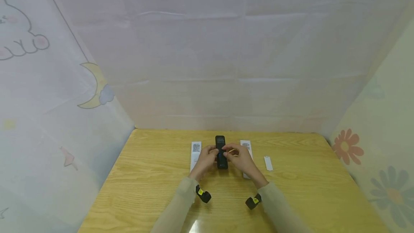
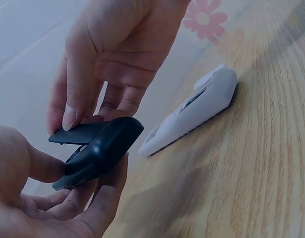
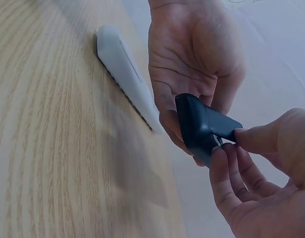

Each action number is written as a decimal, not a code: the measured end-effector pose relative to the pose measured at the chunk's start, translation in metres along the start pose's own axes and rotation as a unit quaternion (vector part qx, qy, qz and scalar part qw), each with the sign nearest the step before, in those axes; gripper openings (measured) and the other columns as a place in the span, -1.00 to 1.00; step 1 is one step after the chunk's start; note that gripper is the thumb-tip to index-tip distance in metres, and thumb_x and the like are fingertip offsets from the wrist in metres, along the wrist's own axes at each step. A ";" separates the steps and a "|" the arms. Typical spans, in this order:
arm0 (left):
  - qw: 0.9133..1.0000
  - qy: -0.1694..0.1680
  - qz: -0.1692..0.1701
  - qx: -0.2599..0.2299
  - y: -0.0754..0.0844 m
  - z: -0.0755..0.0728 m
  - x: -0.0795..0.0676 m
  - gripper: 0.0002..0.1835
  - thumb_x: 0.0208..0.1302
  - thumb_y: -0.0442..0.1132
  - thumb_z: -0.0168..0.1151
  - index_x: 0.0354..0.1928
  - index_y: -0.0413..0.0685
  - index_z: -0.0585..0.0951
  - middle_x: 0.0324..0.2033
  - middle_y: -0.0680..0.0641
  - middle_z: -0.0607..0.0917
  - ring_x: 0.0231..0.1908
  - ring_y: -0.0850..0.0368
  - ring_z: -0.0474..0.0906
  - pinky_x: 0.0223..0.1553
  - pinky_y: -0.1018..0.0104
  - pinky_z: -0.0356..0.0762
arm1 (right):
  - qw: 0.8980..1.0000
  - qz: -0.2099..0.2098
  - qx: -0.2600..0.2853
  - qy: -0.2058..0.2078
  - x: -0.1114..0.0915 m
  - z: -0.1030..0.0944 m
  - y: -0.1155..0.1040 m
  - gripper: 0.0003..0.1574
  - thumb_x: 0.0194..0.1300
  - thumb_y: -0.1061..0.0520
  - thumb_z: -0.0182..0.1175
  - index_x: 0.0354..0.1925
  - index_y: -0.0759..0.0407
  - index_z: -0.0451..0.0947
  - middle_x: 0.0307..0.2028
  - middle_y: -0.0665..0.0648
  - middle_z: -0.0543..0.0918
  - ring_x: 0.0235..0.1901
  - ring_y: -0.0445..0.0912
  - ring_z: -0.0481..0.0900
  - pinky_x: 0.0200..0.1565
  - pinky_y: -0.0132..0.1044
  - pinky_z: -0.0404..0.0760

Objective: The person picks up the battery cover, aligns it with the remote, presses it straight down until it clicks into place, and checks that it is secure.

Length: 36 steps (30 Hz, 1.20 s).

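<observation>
Gripping black remote (image 1: 221, 159) in left hand (image 1: 206, 159), long axis running away from me, right hand (image 1: 240, 158) pinching tilted cover (image 2: 86, 132).

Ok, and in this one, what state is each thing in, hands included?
Black remote: held up, partly open.
Black cover: angled up from the black remote.
Left white remote: lying on the table, label side up.
Right white remote: lying down, dark opening showing.
White piece: lying apart from the remotes.
Left hand: holding the black remote.
Right hand: pinching the black cover.
</observation>
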<state>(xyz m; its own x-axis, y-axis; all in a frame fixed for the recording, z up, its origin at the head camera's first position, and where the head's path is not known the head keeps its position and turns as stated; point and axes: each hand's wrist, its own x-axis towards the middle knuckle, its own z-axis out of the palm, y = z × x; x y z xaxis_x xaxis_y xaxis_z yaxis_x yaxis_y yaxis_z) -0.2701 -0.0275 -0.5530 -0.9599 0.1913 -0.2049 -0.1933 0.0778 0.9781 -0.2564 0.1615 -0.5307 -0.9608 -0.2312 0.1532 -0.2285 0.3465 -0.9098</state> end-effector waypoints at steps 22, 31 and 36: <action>1.000 -0.003 0.008 -0.021 0.000 0.003 -0.004 -0.48 0.70 -0.12 0.02 0.49 -0.31 0.42 0.28 -0.31 0.66 0.08 -0.08 0.73 0.11 -0.01 0.75 | 0.999 0.018 -0.037 0.007 -0.001 0.002 0.004 -0.73 0.47 0.19 0.38 0.11 0.12 0.75 -0.07 0.16 0.74 -0.19 -0.02 0.74 -0.25 -0.29 0.70; 1.000 0.000 0.005 -0.020 0.003 0.004 -0.004 -0.47 0.71 -0.11 0.01 0.50 -0.30 0.40 0.29 -0.32 0.64 0.15 -0.11 0.70 0.11 0.00 0.75 | 0.999 0.013 -0.042 0.006 0.000 0.001 0.005 -0.72 0.47 0.20 0.38 0.11 0.13 0.75 -0.10 0.15 0.74 -0.19 -0.03 0.73 -0.24 -0.31 0.70; 1.000 0.001 0.002 -0.019 0.003 0.005 -0.003 -0.47 0.70 -0.11 0.02 0.51 -0.28 0.40 0.31 -0.32 0.63 0.15 -0.11 0.70 0.10 0.01 0.76 | 0.999 0.010 -0.043 0.005 0.000 0.000 0.005 -0.72 0.47 0.22 0.38 0.11 0.15 0.75 -0.12 0.17 0.73 -0.21 -0.01 0.74 -0.26 -0.32 0.70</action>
<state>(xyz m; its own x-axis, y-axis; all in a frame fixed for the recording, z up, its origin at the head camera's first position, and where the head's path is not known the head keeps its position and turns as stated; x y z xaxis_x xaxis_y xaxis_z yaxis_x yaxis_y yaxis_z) -0.2666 -0.0232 -0.5491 -0.9611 0.1886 -0.2018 -0.1977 0.0408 0.9794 -0.2570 0.1628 -0.5350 -0.9668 -0.2141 0.1397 -0.2216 0.4287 -0.8759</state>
